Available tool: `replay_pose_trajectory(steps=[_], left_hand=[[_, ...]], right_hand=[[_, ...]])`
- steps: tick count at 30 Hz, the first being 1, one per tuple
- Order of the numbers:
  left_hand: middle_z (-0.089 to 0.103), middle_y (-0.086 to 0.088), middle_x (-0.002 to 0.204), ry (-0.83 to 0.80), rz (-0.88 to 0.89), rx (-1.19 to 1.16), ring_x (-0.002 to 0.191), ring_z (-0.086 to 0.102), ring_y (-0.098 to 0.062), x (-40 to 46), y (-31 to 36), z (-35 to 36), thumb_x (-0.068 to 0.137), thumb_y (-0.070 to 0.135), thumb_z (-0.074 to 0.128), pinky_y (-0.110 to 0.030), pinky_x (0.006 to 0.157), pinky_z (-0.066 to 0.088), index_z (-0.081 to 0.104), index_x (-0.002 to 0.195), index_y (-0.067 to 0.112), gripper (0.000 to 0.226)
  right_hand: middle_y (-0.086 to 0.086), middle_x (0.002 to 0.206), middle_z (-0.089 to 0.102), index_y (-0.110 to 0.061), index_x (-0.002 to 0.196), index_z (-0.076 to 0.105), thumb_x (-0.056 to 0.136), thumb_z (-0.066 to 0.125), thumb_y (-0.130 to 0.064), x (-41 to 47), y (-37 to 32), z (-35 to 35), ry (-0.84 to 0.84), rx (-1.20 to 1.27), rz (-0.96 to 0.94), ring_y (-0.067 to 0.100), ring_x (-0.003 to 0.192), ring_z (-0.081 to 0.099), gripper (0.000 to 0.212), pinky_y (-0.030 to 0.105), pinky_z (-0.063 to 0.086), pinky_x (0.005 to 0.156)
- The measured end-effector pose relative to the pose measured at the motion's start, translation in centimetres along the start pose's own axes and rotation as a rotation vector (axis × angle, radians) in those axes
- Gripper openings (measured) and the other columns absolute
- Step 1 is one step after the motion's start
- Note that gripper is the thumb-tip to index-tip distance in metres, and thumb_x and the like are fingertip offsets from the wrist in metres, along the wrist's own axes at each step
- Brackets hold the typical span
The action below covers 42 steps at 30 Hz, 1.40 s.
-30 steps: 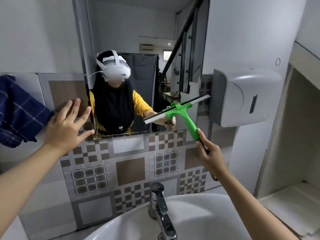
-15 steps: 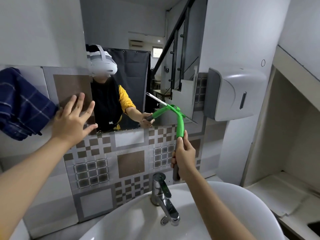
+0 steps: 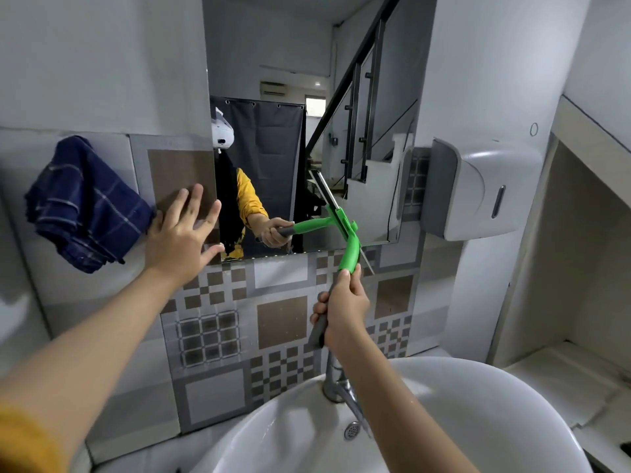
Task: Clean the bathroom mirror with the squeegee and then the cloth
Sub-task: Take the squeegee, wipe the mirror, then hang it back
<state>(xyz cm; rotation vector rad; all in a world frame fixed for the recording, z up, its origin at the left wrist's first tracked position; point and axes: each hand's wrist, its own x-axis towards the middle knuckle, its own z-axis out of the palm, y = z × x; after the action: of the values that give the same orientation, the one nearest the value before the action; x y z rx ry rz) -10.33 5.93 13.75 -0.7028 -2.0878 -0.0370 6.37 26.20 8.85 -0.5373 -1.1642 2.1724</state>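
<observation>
The mirror hangs on the wall above the tiles. My right hand grips the grey end of the green squeegee, whose blade lies against the mirror's lower part, turned nearly upright. My left hand is flat on the tiled wall beside the mirror's left edge, fingers spread. A dark blue checked cloth hangs on the wall just left of that hand.
A white basin with a chrome tap sits below my arms. A white and grey dispenser is mounted right of the mirror. A recessed shelf opens at the far right.
My right hand has swung the squeegee left and turned its blade from nearly level to nearly upright. My left hand stays on the wall. The view has shifted right.
</observation>
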Motion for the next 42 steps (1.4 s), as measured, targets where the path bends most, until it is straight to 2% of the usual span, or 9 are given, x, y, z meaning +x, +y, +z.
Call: replay_pose_trajectory(steps=[4,14,22,26,33,37,42], left_hand=[[0.019,-0.014,0.154,0.005,0.0,-0.003,0.139,0.021,-0.037,0.0,0.0,-0.1,0.074,0.043,0.071,-0.067,0.092,0.036,0.031,0.144,0.021,0.083],[0.021,-0.013,0.154,0.02,0.003,-0.027,0.139,0.024,-0.037,0.1,-0.4,0.0,0.075,0.045,0.07,-0.063,0.095,0.036,0.031,0.144,0.022,0.082],[0.024,-0.012,0.154,0.039,0.007,-0.031,0.139,0.026,-0.036,0.1,-0.6,0.3,0.074,0.046,0.07,-0.061,0.095,0.038,0.033,0.143,0.024,0.082],[0.024,-0.012,0.154,0.053,0.012,-0.023,0.139,0.026,-0.035,0.1,-0.8,0.5,0.075,0.047,0.069,-0.06,0.095,0.038,0.033,0.143,0.024,0.081],[0.024,-0.012,0.154,0.043,0.01,-0.016,0.138,0.026,-0.036,0.1,-0.7,0.5,0.075,0.045,0.07,-0.061,0.094,0.039,0.034,0.143,0.024,0.08],[0.024,-0.012,0.154,0.037,0.003,-0.025,0.138,0.027,-0.036,0.2,-0.7,0.4,0.074,0.044,0.072,-0.062,0.093,0.04,0.035,0.142,0.024,0.08],[0.02,-0.01,0.155,0.016,0.011,-0.032,0.14,0.022,-0.034,0.0,-1.0,0.3,0.072,0.048,0.072,-0.06,0.097,0.036,0.029,0.145,0.027,0.087]], right_hand=[[0.003,0.052,0.043,-0.038,0.144,0.035,0.102,0.041,-0.029,-1.8,1.9,2.1,0.009,-0.01,-0.024,0.011,0.039,0.037,0.044,0.022,0.04,0.036],[0.003,0.054,0.046,-0.038,0.146,0.031,0.102,0.042,-0.027,-4.2,4.5,4.4,0.003,-0.051,-0.105,0.009,0.036,0.038,0.047,0.023,0.04,0.036],[0.009,0.069,0.061,-0.031,0.138,0.045,0.098,0.051,-0.021,-5.1,5.4,4.8,0.064,-0.011,-0.192,0.012,0.034,0.045,0.041,0.025,0.044,0.036],[0.007,0.061,0.056,-0.023,0.123,0.048,0.099,0.049,-0.019,-5.3,5.6,4.9,0.055,-0.037,-0.204,0.014,0.035,0.043,0.025,0.026,0.044,0.036],[0.005,0.057,0.052,-0.033,0.112,0.049,0.099,0.048,-0.02,-6.5,6.4,4.8,0.002,-0.116,-0.208,0.012,0.034,0.042,0.018,0.024,0.041,0.034],[0.001,0.049,0.05,-0.034,0.112,0.049,0.099,0.049,-0.02,-6.7,6.8,4.6,-0.017,-0.132,-0.209,0.014,0.033,0.041,0.019,0.022,0.039,0.033],[0.002,0.048,0.05,-0.034,0.113,0.05,0.098,0.05,-0.019,-6.6,7.1,3.9,-0.039,-0.17,-0.237,0.012,0.033,0.041,0.021,0.021,0.038,0.032]])
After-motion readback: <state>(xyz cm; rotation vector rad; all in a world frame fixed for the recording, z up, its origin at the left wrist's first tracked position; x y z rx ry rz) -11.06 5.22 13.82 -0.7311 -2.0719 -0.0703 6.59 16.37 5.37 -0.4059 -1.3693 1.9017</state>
